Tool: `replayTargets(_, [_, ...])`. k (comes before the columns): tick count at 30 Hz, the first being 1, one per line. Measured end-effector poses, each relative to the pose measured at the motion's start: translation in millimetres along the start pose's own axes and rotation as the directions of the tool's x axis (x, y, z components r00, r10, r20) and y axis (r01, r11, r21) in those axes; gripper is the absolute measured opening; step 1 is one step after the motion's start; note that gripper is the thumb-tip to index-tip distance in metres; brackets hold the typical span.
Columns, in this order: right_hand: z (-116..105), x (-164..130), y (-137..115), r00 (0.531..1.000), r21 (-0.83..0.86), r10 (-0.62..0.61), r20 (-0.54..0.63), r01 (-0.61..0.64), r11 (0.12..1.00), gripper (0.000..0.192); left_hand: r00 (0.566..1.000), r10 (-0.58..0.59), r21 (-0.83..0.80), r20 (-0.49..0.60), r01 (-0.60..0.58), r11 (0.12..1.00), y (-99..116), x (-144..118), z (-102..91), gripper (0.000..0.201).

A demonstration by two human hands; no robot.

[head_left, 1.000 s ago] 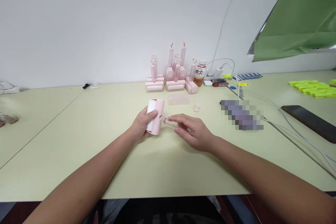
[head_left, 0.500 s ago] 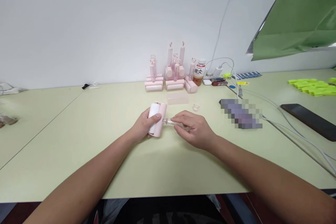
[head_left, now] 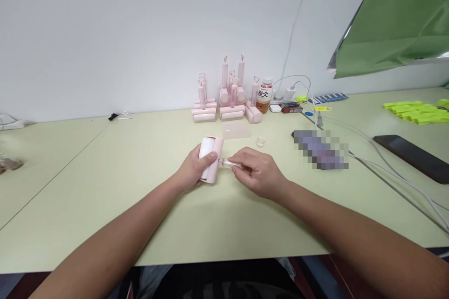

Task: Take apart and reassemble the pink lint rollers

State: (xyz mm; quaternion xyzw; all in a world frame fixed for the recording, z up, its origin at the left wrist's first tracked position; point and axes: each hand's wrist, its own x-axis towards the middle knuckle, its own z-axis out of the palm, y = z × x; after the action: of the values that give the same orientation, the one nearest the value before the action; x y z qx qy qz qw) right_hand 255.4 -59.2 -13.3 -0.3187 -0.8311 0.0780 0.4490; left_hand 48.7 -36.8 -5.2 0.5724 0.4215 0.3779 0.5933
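Pale green surface [head_left: 105, 182] against a plain white wall, green sheet [head_left: 396, 18] hanging at 2 o'clock. Pink rollers [head_left: 228, 98] stacked at 12 o'clock by the wall, a drink bottle [head_left: 264, 96] with brown liquid just beside them, cables [head_left: 386, 159] and a dark phone [head_left: 414, 156] at 3 o'clock. Near centre, left hand [head_left: 191, 170] closed around a pink roller case [head_left: 210, 159]; right hand [head_left: 257, 173] pinching a clear handle [head_left: 229, 163] touching the case's side.

Pink-cased white lint roller [head_left: 209, 159] lying on the pale green table, clear handle [head_left: 229, 164] against its right side.
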Motion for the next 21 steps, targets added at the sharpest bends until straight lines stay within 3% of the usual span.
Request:
replayTargets(7, [9,-5,0,1.0,0.025,0.012,-0.021,-0.011,1.0,0.021,1.0,-0.023,-0.013,-0.004,0.023,1.0,7,-5,7.2,0.052])
replayTargets(12, [8,3,12,0.987,0.105,0.156,0.044,-0.16,0.981,0.016,0.994,-0.041,0.02,-0.105,0.043,0.999,2,0,8.8,0.053])
replayTargets(14, [0,9,27,0.972,0.106,0.236,-0.004,-0.235,0.966,0.018,0.983,-0.049,0.065,-0.178,0.062,0.996,0,2,7.4,0.05])
replayTargets(16, [-12,15,45,0.935,-0.005,0.33,-0.127,-0.333,0.943,0.021,0.971,-0.062,0.094,-0.233,0.086,0.992,-2,5,3.4,0.046])
replayTargets(18, [-24,17,65,0.863,-0.186,0.464,-0.198,-0.498,0.847,0.024,0.963,-0.08,0.082,-0.258,0.104,0.991,-3,8,-2.4,0.044])
replayTargets(21, [-33,14,85,0.745,-0.247,0.652,-0.141,-0.664,0.706,0.034,0.961,-0.091,0.02,-0.263,0.1,0.995,-3,11,-10.4,0.043])
